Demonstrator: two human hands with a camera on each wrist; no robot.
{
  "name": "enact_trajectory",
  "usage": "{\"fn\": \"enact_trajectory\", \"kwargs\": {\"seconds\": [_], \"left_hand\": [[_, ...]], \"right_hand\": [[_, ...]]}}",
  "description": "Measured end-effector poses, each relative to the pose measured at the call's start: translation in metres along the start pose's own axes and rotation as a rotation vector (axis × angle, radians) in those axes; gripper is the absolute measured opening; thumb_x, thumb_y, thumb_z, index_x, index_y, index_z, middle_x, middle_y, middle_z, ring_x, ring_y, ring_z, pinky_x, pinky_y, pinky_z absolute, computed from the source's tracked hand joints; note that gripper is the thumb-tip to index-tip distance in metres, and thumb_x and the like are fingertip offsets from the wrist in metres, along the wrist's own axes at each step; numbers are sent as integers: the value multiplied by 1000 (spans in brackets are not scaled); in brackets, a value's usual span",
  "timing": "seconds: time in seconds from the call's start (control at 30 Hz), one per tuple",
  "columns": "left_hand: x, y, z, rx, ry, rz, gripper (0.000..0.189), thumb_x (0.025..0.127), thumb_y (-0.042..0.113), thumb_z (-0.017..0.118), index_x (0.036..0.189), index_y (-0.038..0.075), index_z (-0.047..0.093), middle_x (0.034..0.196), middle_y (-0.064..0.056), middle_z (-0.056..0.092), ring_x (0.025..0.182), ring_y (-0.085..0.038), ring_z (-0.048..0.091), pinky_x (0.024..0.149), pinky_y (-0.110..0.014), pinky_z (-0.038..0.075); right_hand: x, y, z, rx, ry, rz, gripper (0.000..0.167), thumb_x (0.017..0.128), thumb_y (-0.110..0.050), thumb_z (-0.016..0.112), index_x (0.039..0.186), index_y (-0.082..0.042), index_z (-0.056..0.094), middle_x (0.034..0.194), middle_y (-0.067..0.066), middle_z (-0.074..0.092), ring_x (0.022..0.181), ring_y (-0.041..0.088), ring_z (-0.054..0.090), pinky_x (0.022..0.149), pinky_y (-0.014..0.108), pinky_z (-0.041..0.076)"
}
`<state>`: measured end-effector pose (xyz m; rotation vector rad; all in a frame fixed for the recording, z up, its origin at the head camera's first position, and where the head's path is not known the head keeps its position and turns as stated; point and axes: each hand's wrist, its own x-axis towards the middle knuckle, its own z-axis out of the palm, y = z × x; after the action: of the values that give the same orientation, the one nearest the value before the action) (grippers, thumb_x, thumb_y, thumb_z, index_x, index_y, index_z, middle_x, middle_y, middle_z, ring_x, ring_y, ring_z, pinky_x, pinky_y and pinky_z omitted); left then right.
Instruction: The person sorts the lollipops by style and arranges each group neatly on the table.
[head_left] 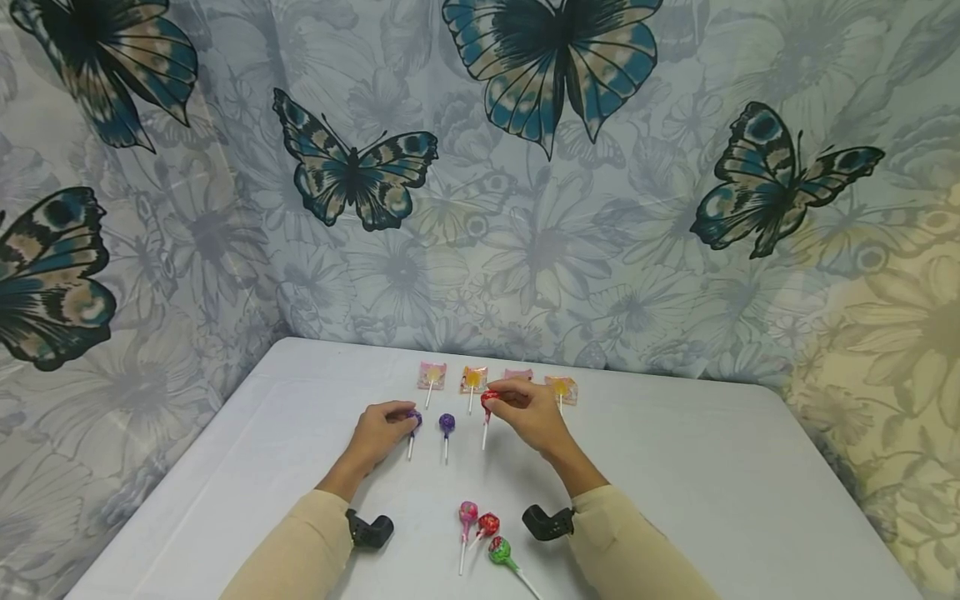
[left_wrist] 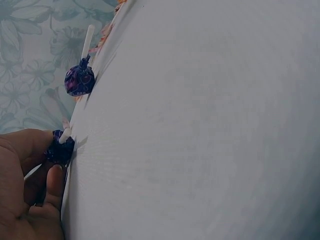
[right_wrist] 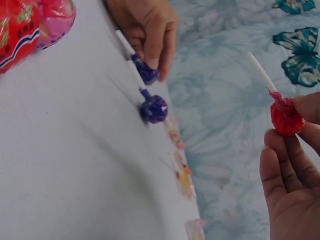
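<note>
My left hand point(head_left: 380, 435) pinches the wrapped head of a purple lollipop point(left_wrist: 61, 150), whose white stick points toward me on the table. Just right of it lies a second purple lollipop point(head_left: 447, 423), untouched. Between the thumb and fingers of my right hand point(head_left: 534, 412) is a red lollipop point(right_wrist: 286, 117), gripped by its head with the white stick hanging free. In the right wrist view it shows raised above the white tabletop. Behind the hands runs a row of flat lollipops in clear wrappers, among them a pink one point(head_left: 432, 377) and an orange one point(head_left: 474, 379).
Nearer me, between the forearms, lie a pink lollipop point(head_left: 468, 512), another red lollipop point(head_left: 489, 524) and a green lollipop point(head_left: 500, 550). At the right end of the back row is an orange-wrapped lollipop point(head_left: 562, 389). A butterfly-print cloth point(head_left: 540, 250) hangs behind the white table point(head_left: 675, 483).
</note>
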<state>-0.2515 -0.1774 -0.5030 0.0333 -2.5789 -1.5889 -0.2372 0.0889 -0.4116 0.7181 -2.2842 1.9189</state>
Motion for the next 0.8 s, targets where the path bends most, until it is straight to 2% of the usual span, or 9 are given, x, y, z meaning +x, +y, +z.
{"fn": "enact_trajectory", "kwargs": {"seconds": [0.33, 0.57, 0.8], "left_hand": [[1, -1, 1, 4, 9, 8, 29, 86, 8, 71, 114, 3, 70, 94, -3, 64, 87, -18, 58, 80, -35, 49], [2, -2, 1, 7, 10, 7, 28, 86, 8, 71, 114, 3, 70, 95, -3, 64, 87, -18, 58, 80, -34, 49], [1, 0, 1, 11, 9, -3, 28, 86, 8, 71, 114, 3, 70, 93, -3, 63, 86, -18, 57, 79, -34, 49]], "right_hand": [[3, 12, 13, -94, -15, 93, 21, 87, 0, 70, 106, 8, 69, 96, 19, 67, 84, 27, 63, 69, 25, 51], [11, 59, 17, -149, -1, 137, 19, 84, -5, 74, 102, 1, 73, 98, 9, 69, 82, 21, 63, 68, 27, 51], [14, 73, 20, -198, -29, 138, 15, 84, -9, 75, 98, -3, 74, 96, 5, 69, 82, 18, 65, 71, 30, 53]]}}
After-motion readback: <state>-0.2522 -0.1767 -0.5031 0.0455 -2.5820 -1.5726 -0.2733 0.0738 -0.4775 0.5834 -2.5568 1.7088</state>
